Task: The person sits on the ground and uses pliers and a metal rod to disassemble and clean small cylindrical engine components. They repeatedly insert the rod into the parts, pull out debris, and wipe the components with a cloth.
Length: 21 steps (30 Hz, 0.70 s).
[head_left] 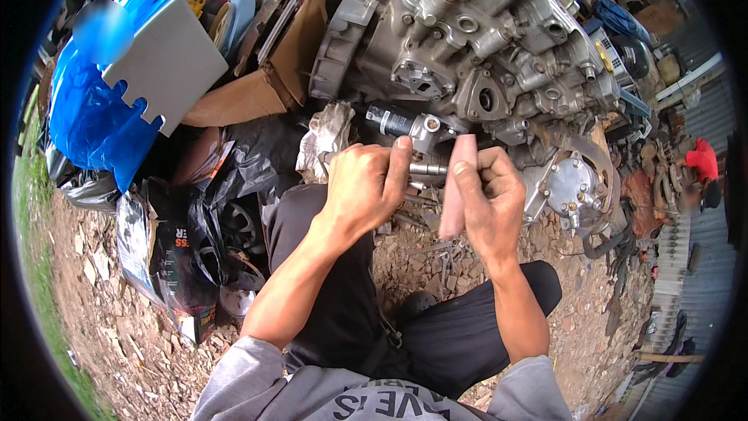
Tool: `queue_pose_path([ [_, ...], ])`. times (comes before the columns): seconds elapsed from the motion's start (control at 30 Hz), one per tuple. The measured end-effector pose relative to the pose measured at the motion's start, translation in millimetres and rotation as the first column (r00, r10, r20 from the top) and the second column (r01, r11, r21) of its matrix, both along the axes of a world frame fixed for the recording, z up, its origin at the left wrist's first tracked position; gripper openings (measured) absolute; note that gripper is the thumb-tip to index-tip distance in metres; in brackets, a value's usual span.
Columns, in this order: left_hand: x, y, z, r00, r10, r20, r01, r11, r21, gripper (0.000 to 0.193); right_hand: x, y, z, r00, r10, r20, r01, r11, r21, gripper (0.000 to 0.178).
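My left hand (pixel 360 191) is closed around a slim, shiny metal shaft (pixel 428 169), its end pointing right out of my fist. In my right hand (pixel 492 201) a pinkish strip that looks like sandpaper (pixel 452 214) is pinched between thumb and fingers. The strip hangs upright beside the shaft's tip; whether they touch I cannot tell. Just beyond my hands lies a cylindrical metal part with a dark band (pixel 396 122), against the large grey engine (pixel 460 39). Crumpled pale paper or cloth (pixel 327 134) sits to its left.
An open cardboard box (pixel 241 97) and a blue plastic bag (pixel 86 117) around a grey panel (pixel 167 62) stand at left. Round metal housing (pixel 573 183) rests at right. Loose tools (pixel 448 261) lie on stony ground between my legs. A person in red (pixel 701 160) is at far right.
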State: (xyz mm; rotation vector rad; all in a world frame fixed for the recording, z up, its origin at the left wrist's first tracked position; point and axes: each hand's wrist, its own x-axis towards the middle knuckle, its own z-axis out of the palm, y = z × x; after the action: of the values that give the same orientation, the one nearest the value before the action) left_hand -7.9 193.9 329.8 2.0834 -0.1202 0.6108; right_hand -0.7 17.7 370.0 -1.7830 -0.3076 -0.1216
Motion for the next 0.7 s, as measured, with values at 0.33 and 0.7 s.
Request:
queue_pose_path([
  [0.33, -11.5, 8.8, 4.9, 0.992, -0.129, -0.004, 0.129, 0.987, 0.099, 0.035, 3.4, -10.3, 1.0, 0.965, 0.160, -0.209, -0.116, 0.971, 0.208, 0.035],
  [0.7, -1.1, -6.6, 13.4, 0.980, 0.069, -0.184, -0.059, 0.997, 0.058, 0.052, 10.0, -10.6, -20.0, 0.951, 0.282, -0.123, -0.222, 0.905, 0.362, 0.025],
])
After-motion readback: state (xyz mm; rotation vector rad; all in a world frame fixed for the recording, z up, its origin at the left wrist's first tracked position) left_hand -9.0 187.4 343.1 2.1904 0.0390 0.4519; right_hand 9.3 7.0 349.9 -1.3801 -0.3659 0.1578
